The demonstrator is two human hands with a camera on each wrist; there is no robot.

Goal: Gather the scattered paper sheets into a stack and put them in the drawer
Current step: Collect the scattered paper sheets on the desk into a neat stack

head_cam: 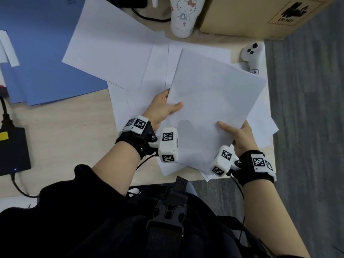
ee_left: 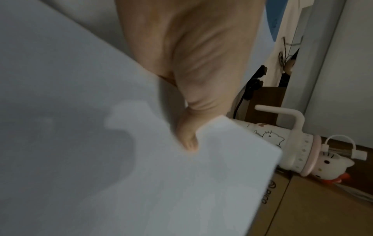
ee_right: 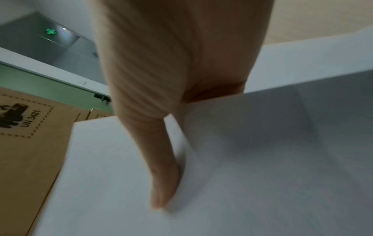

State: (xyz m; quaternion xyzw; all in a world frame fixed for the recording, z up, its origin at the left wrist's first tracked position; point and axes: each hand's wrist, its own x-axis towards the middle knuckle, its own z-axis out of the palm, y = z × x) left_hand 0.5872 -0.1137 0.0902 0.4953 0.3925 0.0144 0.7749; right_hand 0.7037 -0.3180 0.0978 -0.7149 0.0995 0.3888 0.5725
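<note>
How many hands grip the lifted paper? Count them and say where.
2. The left hand pinches the lifted paper at its left edge, thumb on top; the right hand pinches its near right edge, thumb on top. What lies beneath the paper is hidden.

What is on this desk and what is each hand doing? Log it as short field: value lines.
held sheet: white paper sheet, lifted above the others
left hand: pinches its left edge, thumb on top
right hand: pinches its near right edge, thumb on top
loose sheets: spread overlapping on the desk
drawer: not in view
nearby: cartoon-cat bottle, cardboard box
</note>
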